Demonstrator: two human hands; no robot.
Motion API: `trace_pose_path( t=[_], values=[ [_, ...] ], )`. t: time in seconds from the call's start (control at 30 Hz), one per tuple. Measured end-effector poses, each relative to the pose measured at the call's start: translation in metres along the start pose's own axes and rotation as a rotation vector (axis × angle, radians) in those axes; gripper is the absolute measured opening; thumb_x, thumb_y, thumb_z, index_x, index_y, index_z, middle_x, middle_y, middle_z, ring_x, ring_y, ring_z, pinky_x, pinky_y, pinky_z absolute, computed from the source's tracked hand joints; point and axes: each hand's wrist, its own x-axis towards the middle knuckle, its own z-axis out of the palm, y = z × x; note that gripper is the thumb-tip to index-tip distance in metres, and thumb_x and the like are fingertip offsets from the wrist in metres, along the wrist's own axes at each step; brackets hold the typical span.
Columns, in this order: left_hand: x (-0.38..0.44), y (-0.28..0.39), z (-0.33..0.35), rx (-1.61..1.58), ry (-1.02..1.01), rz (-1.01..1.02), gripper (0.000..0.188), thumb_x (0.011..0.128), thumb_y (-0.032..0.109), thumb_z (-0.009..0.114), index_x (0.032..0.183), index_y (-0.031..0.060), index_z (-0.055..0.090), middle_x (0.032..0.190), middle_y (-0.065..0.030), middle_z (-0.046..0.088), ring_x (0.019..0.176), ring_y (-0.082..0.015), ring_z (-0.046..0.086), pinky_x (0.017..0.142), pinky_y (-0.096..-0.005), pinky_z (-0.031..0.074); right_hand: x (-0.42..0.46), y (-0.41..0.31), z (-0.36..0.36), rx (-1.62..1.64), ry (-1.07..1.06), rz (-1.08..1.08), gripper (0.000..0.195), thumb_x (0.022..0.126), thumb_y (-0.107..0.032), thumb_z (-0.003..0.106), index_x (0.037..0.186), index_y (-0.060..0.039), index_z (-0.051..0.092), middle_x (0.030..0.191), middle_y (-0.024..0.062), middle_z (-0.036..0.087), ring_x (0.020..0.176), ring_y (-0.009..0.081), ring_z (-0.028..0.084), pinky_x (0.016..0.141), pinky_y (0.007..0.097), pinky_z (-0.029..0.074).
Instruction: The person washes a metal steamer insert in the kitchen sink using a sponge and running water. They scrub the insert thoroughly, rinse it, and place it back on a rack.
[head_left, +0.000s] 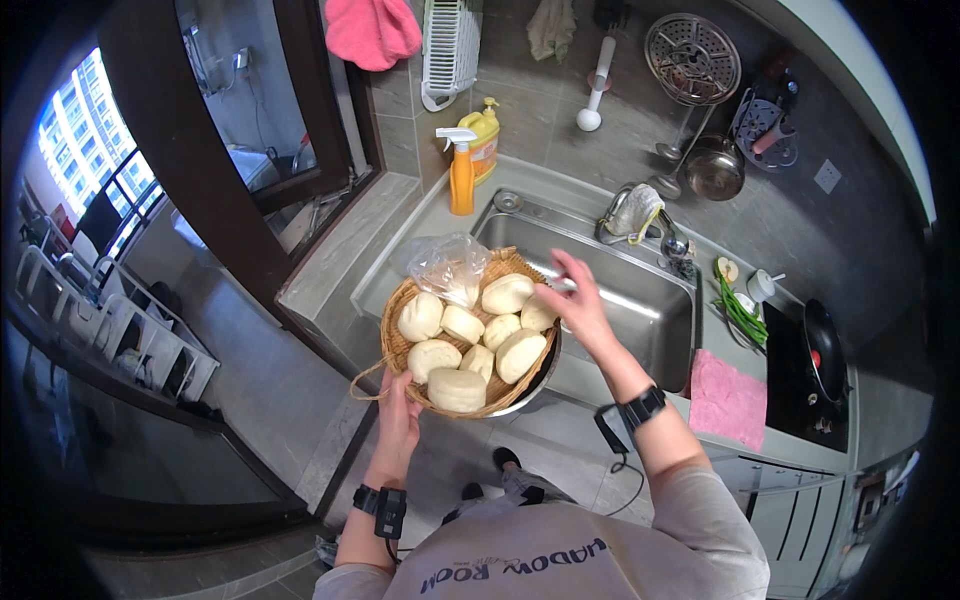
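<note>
A round woven basket (389, 330) holds several pale steamed buns (457, 390) and a clear plastic bag (450, 264) at its far side. My left hand (401, 409) grips the basket's near left rim, beside its looped handle. My right hand (576, 300) is at the basket's right edge, fingers spread, by a bun (537, 313); whether the fingertips touch it, I cannot tell. Under the basket's right side shows part of a dark round vessel with a pale rim (553, 361).
The steel sink (637, 322) lies to the right, its faucet draped with a cloth (636, 211). An orange spray bottle (462, 176) and a yellow pump bottle (481, 139) stand behind. Further right are green vegetables (739, 311), a pink cloth (727, 401) and a black pan (821, 352) on the cooktop.
</note>
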Motion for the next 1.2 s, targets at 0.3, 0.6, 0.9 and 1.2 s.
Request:
trace_pose_path(
  t=[0.3,0.6,0.9,1.2],
  values=[
    [0.006,-0.006,-0.007,-0.012,0.010,-0.014,0.051,0.090,0.017,0.053,0.138,0.0079,0.040,0.123,-0.0059,0.054,0.106,-0.0143,0.057,0.081,-0.0269,0.051,0.090,-0.012,0.058,-0.536,-0.185,-0.095,0.023,0.079,-0.023,0.070,0.098,-0.0104,0.072,0.107,0.0100,0.064,0.096,0.0253,0.063,0.081,0.0339,0.051],
    [0.000,-0.010,0.000,0.007,0.032,-0.004,0.039,0.088,0.027,0.056,0.124,0.0124,0.050,0.106,0.0023,0.058,0.084,-0.0067,0.055,0.062,-0.0188,0.043,0.018,0.140,-0.046,0.419,0.133,0.697,0.022,0.095,-0.024,0.056,0.101,-0.0040,0.063,0.080,0.0062,0.064,0.059,0.0144,0.063,0.048,0.0251,0.053],
    [0.000,-0.001,-0.014,0.063,0.033,-0.082,0.048,0.088,0.019,0.055,0.134,0.0084,0.043,0.121,-0.0033,0.055,0.103,-0.0126,0.056,0.075,-0.0243,0.048,-0.052,0.085,-0.012,0.729,0.017,0.764,0.022,0.098,-0.023,0.051,0.105,-0.0052,0.062,0.090,0.0035,0.066,0.062,0.0080,0.061,0.053,0.0211,0.054],
    [-0.020,-0.028,0.020,0.167,-0.328,-0.123,0.046,0.087,0.025,0.055,0.130,0.0083,0.046,0.129,-0.0062,0.052,0.123,-0.0210,0.047,0.103,-0.0382,0.038,-0.179,0.064,-0.075,0.787,0.361,0.702,0.023,0.098,-0.020,0.049,0.108,-0.0034,0.061,0.094,0.0057,0.067,0.070,0.0107,0.065,0.058,0.0245,0.056]
  ],
)
